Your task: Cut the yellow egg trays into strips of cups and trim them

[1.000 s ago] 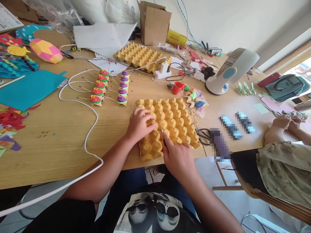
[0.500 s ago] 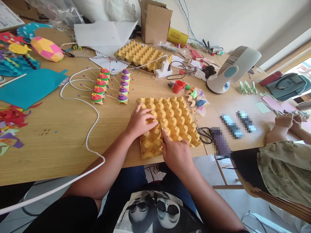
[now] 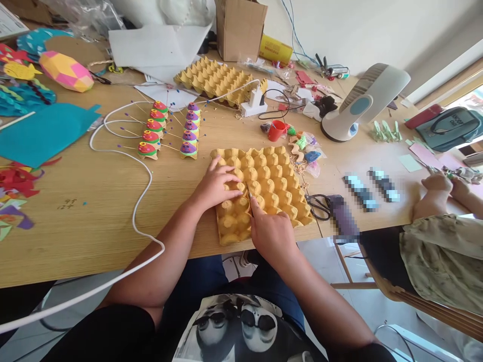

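Observation:
A yellow moulded-pulp egg tray (image 3: pixel 266 173) lies bumps up on the table in front of me. My left hand (image 3: pixel 219 185) rests on its left part, fingers spread and pressing on the bumps. In the fist of my right hand (image 3: pixel 273 231) is a craft knife (image 3: pixel 248 192); only its thin blade shows, with my index finger stretched along it. The blade stands in a groove between two rows of bumps, just right of my left fingertips. Its handle is hidden in my palm.
Black-handled scissors (image 3: pixel 320 207) lie against the tray's right side. Two rows of painted egg-carton caterpillars (image 3: pixel 153 128) stand behind, left. A white cable (image 3: pixel 138 201) crosses the table. A second egg tray (image 3: pixel 213 80), red bucket (image 3: pixel 277 130) and fan (image 3: pixel 364 103) stand farther back. A co-worker's hands (image 3: pixel 437 188) are at right.
The view has shifted slightly. My right hand and the blade stay in nearly the same groove, with at most a slight move away from me. My left hand keeps its place on the tray.

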{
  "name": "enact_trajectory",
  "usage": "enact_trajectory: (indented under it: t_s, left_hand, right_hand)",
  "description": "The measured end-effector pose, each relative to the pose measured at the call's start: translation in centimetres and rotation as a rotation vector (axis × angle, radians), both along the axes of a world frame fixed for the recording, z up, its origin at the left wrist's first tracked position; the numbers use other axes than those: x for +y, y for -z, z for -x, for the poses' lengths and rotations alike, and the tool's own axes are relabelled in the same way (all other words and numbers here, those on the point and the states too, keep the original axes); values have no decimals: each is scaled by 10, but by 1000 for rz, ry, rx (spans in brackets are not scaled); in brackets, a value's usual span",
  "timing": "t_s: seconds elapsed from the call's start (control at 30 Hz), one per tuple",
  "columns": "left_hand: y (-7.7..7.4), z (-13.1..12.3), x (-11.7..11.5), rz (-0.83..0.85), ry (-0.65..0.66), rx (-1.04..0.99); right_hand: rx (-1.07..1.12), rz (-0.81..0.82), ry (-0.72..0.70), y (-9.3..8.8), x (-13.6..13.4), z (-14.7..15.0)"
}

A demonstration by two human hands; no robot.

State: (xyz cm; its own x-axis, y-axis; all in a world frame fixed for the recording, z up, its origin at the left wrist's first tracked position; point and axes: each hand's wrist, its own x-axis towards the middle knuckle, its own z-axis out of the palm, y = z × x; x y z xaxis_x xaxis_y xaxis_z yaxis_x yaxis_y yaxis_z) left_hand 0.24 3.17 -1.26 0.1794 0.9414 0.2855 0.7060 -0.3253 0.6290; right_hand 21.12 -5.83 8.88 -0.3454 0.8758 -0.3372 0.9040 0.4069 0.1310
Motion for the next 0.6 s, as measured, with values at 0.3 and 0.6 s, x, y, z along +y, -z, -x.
enact_trajectory:
  t_s: [0.3,0.6]
  left_hand:
    - [-1,1,0,20,8,-20]
    - [-2,0,0,29,-8,-4]
  right_hand:
    - [-35,31,-9,-7,-1,7]
    - [-62,43,-8,-13,-5,4]
